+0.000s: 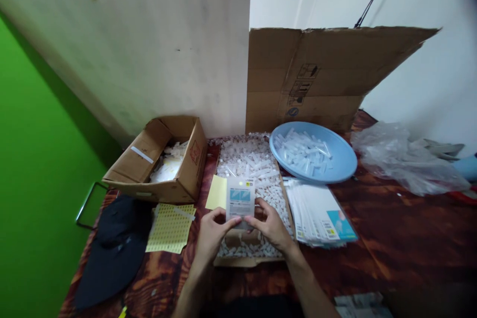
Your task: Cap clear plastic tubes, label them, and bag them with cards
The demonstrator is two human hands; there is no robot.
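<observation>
Both hands hold one small printed packet (240,199) upright over a flat cardboard tray (238,261) heaped with small white plastic pieces (249,159). My left hand (211,232) pinches the packet's lower left edge. My right hand (271,226) grips its lower right edge. A yellow paper slip (216,192) lies just left of the packet. A fanned stack of similar printed packets (316,213) rests to the right of the tray.
A blue bowl (341,161) of clear tubes stands behind the stack. An open cardboard box (164,159) sits at the left, with a yellow sticker sheet (169,228) and a black cap (112,248) in front. A crumpled plastic bag (402,159) lies right. Cardboard (320,74) and a white board (149,49) stand behind.
</observation>
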